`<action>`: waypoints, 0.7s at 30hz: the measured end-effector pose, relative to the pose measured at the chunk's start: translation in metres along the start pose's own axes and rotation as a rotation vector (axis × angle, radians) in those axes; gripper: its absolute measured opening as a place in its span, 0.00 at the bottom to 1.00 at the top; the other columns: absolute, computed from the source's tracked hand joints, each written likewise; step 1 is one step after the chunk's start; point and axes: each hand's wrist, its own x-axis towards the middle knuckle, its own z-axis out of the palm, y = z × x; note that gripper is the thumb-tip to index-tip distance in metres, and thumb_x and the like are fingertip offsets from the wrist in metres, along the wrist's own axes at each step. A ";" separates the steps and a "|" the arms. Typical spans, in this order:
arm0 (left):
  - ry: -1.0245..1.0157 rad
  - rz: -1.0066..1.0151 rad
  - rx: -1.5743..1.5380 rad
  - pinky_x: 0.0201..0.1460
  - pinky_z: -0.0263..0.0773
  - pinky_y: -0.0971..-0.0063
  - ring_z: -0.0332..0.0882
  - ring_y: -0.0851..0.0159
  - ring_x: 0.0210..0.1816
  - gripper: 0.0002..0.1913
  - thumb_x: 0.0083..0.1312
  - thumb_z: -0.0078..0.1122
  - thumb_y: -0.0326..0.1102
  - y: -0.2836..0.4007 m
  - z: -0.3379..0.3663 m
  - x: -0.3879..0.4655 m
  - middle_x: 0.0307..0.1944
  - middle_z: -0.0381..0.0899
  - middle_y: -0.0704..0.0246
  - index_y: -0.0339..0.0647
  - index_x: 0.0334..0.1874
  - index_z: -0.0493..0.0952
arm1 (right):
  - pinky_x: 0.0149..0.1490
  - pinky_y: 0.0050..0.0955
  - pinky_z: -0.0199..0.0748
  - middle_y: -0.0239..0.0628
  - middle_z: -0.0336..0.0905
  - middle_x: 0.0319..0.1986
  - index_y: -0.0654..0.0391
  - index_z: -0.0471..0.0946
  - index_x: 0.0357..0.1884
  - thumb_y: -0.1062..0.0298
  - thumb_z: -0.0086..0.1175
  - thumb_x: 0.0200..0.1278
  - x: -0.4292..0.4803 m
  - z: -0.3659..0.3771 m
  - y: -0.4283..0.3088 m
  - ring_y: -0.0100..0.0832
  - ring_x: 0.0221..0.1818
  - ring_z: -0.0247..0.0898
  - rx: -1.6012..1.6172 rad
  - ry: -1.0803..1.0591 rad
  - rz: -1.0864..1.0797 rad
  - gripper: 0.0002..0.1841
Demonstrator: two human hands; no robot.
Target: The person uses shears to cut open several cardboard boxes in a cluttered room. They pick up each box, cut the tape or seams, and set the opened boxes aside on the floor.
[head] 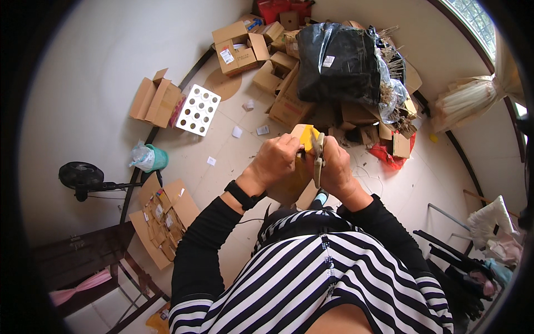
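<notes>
My left hand [275, 159], with a black band at the wrist, grips the upper edge of a cardboard box [292, 185]. Yellow packing tape [308, 137] runs over the box's far end. In my right hand [338, 163] is a pair of scissors [318, 167] with pale handles, their blades against the taped cardboard. How far the blades are spread cannot be made out. My fists hide part of the box, which is in front of my body above the tiled floor.
A large black plastic-wrapped bundle [338, 62] lies on cardboard boxes [290, 106] ahead. To the left are an open carton [154, 100], a white tray with holes [198, 110], a green bin [158, 158], a black fan [81, 175] and a carton of flattened cardboard [183, 202].
</notes>
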 end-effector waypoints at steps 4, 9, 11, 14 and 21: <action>0.210 -0.136 -0.005 0.29 0.73 0.61 0.75 0.48 0.28 0.05 0.62 0.52 0.23 -0.007 -0.011 0.002 0.25 0.74 0.55 0.34 0.27 0.71 | 0.29 0.29 0.72 0.39 0.72 0.21 0.58 0.67 0.31 0.76 0.64 0.48 -0.001 -0.010 -0.004 0.37 0.21 0.73 0.111 0.103 0.242 0.14; 0.284 -0.284 0.010 0.29 0.70 0.58 0.73 0.44 0.28 0.08 0.67 0.49 0.25 -0.008 -0.011 0.006 0.23 0.72 0.53 0.33 0.28 0.69 | 0.29 0.30 0.72 0.37 0.72 0.20 0.57 0.66 0.31 0.75 0.66 0.46 0.006 -0.013 -0.008 0.36 0.20 0.73 0.134 0.092 0.327 0.16; 0.327 -0.319 0.022 0.29 0.70 0.58 0.74 0.44 0.29 0.07 0.67 0.49 0.26 -0.007 -0.008 0.005 0.25 0.73 0.53 0.33 0.30 0.71 | 0.30 0.31 0.72 0.38 0.72 0.20 0.58 0.67 0.31 0.73 0.63 0.47 0.009 -0.013 -0.005 0.37 0.21 0.72 0.125 0.112 0.351 0.14; 0.444 -0.345 0.026 0.28 0.69 0.62 0.74 0.45 0.27 0.06 0.66 0.51 0.26 -0.008 -0.003 0.005 0.22 0.74 0.54 0.33 0.30 0.73 | 0.30 0.30 0.69 0.38 0.71 0.20 0.59 0.67 0.31 0.71 0.59 0.49 0.009 -0.011 0.001 0.33 0.21 0.69 0.190 0.077 0.485 0.11; 0.391 -0.403 -0.418 0.45 0.75 0.64 0.75 0.45 0.48 0.07 0.60 0.50 0.20 -0.002 0.007 0.009 0.49 0.72 0.52 0.32 0.40 0.74 | 0.31 0.29 0.71 0.40 0.72 0.20 0.59 0.67 0.31 0.74 0.56 0.50 0.011 -0.009 0.026 0.36 0.21 0.72 0.149 0.064 0.401 0.09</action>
